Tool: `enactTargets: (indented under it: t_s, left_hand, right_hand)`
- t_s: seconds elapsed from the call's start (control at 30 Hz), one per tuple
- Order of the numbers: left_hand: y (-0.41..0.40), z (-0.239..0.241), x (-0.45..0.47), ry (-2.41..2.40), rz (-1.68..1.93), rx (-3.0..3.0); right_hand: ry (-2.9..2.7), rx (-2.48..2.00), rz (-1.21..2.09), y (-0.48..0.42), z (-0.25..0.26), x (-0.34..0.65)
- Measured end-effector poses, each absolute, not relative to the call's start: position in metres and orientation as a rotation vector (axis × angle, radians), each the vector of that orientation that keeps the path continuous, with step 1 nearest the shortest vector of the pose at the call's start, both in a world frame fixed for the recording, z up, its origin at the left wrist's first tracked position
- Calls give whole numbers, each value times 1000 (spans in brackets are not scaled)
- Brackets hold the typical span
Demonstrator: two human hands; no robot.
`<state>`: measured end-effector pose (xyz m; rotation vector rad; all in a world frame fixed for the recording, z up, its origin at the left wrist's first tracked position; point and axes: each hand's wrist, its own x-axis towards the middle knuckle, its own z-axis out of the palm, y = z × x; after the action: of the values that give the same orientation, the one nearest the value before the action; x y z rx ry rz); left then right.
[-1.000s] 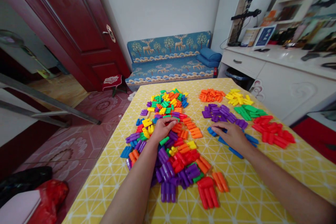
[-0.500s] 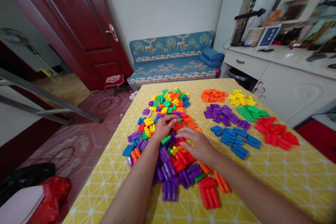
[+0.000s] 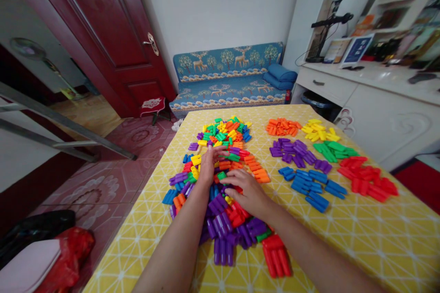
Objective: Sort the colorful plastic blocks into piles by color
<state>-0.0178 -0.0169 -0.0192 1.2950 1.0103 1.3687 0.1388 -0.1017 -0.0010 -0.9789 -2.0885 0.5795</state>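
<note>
A large mixed pile of plastic finger-shaped toy blocks, joined in small rows, spreads over the near middle of the table. My left hand (image 3: 210,161) is over the pile's left middle, fingers stretched to the right above orange and green blocks. My right hand (image 3: 248,192) reaches in from the right, fingers apart. Its fingertips are beside a small green block (image 3: 222,176); whether they touch it I cannot tell. Purple blocks (image 3: 220,224) and red blocks (image 3: 237,214) lie below the hands. A red block (image 3: 276,256) lies at the near edge of the pile, beside my right forearm.
Sorted groups stand on the right: orange (image 3: 282,127), yellow (image 3: 319,131), purple (image 3: 295,152), green (image 3: 335,151), red (image 3: 367,177) and blue (image 3: 307,185). A yellow patterned cloth (image 3: 343,238) covers the table. Beyond are a blue sofa (image 3: 227,82) and a white dresser (image 3: 388,114).
My right hand has moved left and inward over the pile, closer to my left hand. My left hand has shifted slightly left. Orange blocks near the right forearm are now mostly covered by it.
</note>
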Motion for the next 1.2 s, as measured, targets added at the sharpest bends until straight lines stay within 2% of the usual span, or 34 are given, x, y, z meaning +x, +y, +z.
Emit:
enactTargets:
  t_s: [0.2, 0.37, 0.6, 0.83, 1.0, 1.2]
  left_hand:
    - [-23, -17, -16, 1184, 1458, 1490]
    - [-24, -14, -17, 1476, 1537, 1809]
    - [-27, -12, -14, 1616, 999, 2328]
    - [-27, -13, -17, 1663, 893, 2376]
    - [-22, -18, -18, 1679, 951, 2359]
    - [-20, -20, -18, 1627, 1359, 2263]
  right_hand:
    - [-1639, -1138, 669, -74, -20, 166]
    - [-1510, -1212, 737, -61, -35, 180]
    - [-1620, -1204, 670, -64, -37, 175]
    - [-1665, -1198, 623, -65, -39, 174]
    - [-1684, -1205, 614, -64, -41, 173]
    - [-1644, -1219, 632, -64, -41, 171]
